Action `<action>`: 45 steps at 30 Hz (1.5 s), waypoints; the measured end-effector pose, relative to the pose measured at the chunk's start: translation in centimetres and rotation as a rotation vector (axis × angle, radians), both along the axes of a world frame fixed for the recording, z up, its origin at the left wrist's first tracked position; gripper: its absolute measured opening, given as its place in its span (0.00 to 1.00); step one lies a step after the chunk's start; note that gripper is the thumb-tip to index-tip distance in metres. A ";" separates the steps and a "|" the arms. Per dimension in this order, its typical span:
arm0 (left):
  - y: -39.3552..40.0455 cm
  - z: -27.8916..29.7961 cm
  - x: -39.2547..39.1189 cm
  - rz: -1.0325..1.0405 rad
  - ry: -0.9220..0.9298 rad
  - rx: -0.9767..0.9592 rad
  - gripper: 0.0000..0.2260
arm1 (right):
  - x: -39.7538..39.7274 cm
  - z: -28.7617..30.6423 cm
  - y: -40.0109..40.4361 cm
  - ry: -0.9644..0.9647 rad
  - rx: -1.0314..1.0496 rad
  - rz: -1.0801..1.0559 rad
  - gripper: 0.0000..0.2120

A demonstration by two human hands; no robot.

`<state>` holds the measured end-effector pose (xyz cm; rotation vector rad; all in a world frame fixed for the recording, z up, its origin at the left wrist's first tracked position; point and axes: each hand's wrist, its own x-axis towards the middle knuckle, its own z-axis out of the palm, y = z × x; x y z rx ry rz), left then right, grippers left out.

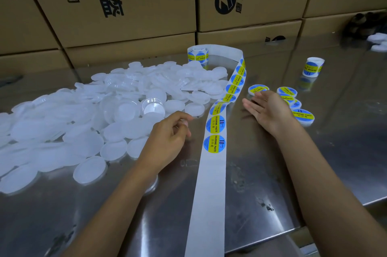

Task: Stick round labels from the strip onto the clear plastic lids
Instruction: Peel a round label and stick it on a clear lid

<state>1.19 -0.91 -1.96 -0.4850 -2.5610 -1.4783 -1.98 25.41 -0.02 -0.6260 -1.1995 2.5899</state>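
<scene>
Left hand (167,133) sits at the near edge of the big heap of clear round plastic lids (83,114), fingers curled in; something pale shows at the fingertips, probably a lid, but whether that grip really holds one, I cannot tell. Right hand (270,110) lies flat and relaxed, grip slack with nothing in it, beside the small cluster of lids already wearing blue-and-yellow round labels (301,114) toward the right edge of the shiny steel tabletop (314,162). Between the two hands runs the long white backing strip (211,183), its nearest round blue-and-yellow label (214,143) within easy reach of both, and the bare paper trails off the front edge. The strip feeds from a label roll (198,53) by the brown cardboard boxes (125,5) at the back; a spare roll (313,67) stands to the right. Blanks left, finished right, it seems.
</scene>
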 end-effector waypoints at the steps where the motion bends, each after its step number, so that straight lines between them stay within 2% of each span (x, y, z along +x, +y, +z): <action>1: 0.0 0.0 -0.1 0.002 -0.014 0.017 0.12 | -0.2 -0.1 0.1 -0.003 0.040 -0.027 0.15; 4: -0.1 0.1 -0.2 0.019 -0.071 0.107 0.14 | -0.7 -0.5 -0.5 -0.015 0.292 -0.106 0.09; 6: 0.0 0.4 -0.2 0.044 -0.132 0.236 0.13 | -0.4 -0.7 -1.6 -0.028 0.627 -0.154 0.05; 8: -0.2 1.2 -0.5 0.067 -0.240 0.472 0.13 | 0.8 -0.4 -3.5 0.032 0.968 -0.172 0.05; 11: -1.2 2.4 -0.7 0.064 -0.359 0.787 0.12 | 3.6 0.1 -7.7 0.347 1.188 0.049 0.06; 13: -1.9 3.0 -0.8 0.060 -0.372 0.878 0.12 | 5.7 0.3 -10.7 0.564 1.457 0.242 0.04; 15: -2.4 3.3 -0.9 0.080 -0.374 0.914 0.12 | 7.3 0.6 -12.8 0.744 1.725 0.278 0.02; 16: -2.6 3.4 -1.0 0.090 -0.377 0.924 0.11 | 7.9 0.7 -13.5 0.799 1.779 0.300 0.02; 20: -3.0 3.5 -1.2 0.114 -0.385 0.933 0.11 | 8.8 -0.3 -15.1 0.814 1.737 0.716 0.12; 23: -3.3 3.3 -1.3 0.122 -0.388 0.915 0.11 | 8.2 -1.2 -15.4 0.785 1.717 0.783 0.10; 27: -3.6 3.6 -1.3 0.112 -0.391 0.876 0.12 | 7.1 -0.8 -14.9 0.725 1.610 0.719 0.03; 34: -2.9 3.6 -1.3 0.057 -0.416 0.674 0.11 | 3.6 2.1 -12.5 0.378 1.097 0.459 0.07; 39: -2.3 2.9 -1.1 0.012 -0.342 0.621 0.09 | 3.0 1.7 -11.4 0.318 0.773 0.400 0.05; 42: -2.4 2.7 -1.1 0.001 -0.352 0.647 0.09 | 3.3 1.3 -10.8 0.316 0.705 0.326 0.04; 45: -2.5 2.7 -1.1 -0.009 -0.421 0.768 0.08 | 3.6 1.1 -9.9 0.355 0.812 0.188 0.05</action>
